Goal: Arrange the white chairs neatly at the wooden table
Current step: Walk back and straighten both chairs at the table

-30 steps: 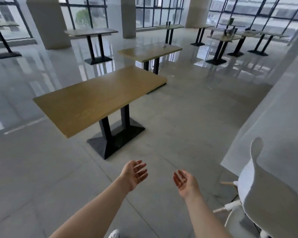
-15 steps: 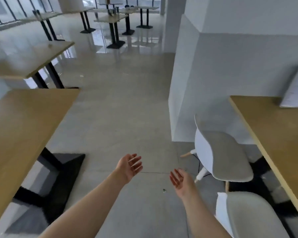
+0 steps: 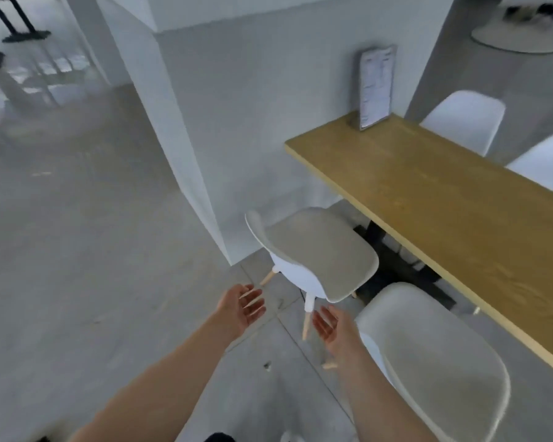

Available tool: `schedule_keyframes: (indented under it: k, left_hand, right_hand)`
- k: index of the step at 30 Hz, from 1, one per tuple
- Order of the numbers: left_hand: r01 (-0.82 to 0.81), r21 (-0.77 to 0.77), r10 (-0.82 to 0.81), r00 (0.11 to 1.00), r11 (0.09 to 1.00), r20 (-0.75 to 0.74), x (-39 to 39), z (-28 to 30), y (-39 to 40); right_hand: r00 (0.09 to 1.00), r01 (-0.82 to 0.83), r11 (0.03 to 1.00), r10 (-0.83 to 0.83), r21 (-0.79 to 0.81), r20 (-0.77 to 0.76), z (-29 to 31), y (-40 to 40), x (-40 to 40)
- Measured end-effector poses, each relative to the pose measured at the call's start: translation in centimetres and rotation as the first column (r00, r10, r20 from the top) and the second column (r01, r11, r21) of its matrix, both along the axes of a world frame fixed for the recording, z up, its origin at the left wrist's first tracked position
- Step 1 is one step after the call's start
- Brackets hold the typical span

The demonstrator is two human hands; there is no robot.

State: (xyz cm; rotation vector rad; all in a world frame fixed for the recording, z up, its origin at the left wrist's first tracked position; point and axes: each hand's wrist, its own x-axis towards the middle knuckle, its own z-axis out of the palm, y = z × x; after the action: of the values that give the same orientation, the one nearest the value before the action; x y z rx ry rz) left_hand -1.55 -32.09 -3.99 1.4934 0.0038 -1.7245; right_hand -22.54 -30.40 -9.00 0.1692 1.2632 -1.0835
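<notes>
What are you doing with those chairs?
A person is about to tidy white chairs at a wooden table. Both hands are open and empty: the left hand and right hand reach toward the farther chair, which stands angled away from the table. A nearer chair sits beside it. Neither is touched yet. Two more chairs stand across the table.

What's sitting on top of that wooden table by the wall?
Only an upright menu card stands on the wooden table, at the end by the wall. The rest of the visible top is bare; its right part runs out of frame, so that stretch cannot be seen.
</notes>
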Motion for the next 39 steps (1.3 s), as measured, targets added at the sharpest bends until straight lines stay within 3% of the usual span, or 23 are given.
schedule_keyframes:
  k: [4,9,14,18,20,22,23,24,25,30,39]
  left_hand:
    - [0.171,0.03,-0.17,0.985,0.985,-0.032,-2.4,-1.8,-4.7]
    - [0.42,0.034,-0.419,0.907,0.907,-0.028,-3.4,-3.5,-11.3]
    - [0.436,0.061,-0.436,0.9,0.898,-0.013,-2.4,-6.0,-15.7]
    - [0.442,0.073,-0.439,0.897,0.894,-0.052,-3.1,-6.9,-16.7]
    - [0.407,0.067,-0.4,0.912,0.911,-0.093,-3.9,-7.5,-17.0]
    - [0.349,0.047,-0.341,0.932,0.936,-0.121,-4.4,-7.6,-17.3]
    - [0.328,0.04,-0.322,0.94,0.944,-0.117,-4.4,-7.7,-17.4]
    - [0.313,0.038,-0.308,0.945,0.949,-0.109,-4.4,-7.8,-17.6]
    - [0.299,0.042,-0.294,0.95,0.953,-0.101,-4.4,-7.9,-17.7]
    - [0.267,0.055,-0.268,0.964,0.962,-0.004,-4.8,-9.0,-18.2]
    - [0.241,0.028,-0.242,0.97,0.97,0.016,-4.6,-9.0,-17.8]
  right_hand:
    - [0.973,0.232,0.972,-0.232,0.033,-0.013,-0.9,-1.7,-2.5]
    - [0.767,0.641,0.768,-0.64,0.001,0.038,-2.2,-1.6,-3.5]
    - [0.678,0.732,0.677,-0.735,0.07,0.019,-2.7,0.5,-1.8]
    - [0.462,0.885,0.46,-0.886,0.077,-0.024,-2.4,4.8,-3.4]
    - [0.35,0.929,0.364,-0.924,0.069,0.155,-2.3,6.3,-5.5]
    - [0.35,0.933,0.359,-0.922,0.029,0.169,-3.3,7.7,-6.5]
    - [0.388,0.919,0.392,-0.919,-0.048,-0.077,-3.8,8.1,-6.3]
    - [0.329,0.943,0.333,-0.937,-0.018,-0.118,-4.3,8.2,-6.5]
    - [0.291,0.957,0.292,-0.952,0.005,-0.091,-4.8,8.4,-6.7]
    - [0.364,0.931,0.36,-0.926,0.051,-0.103,-4.6,7.6,-7.3]
    - [0.357,0.93,0.36,-0.932,-0.074,-0.054,-4.1,7.4,-6.2]
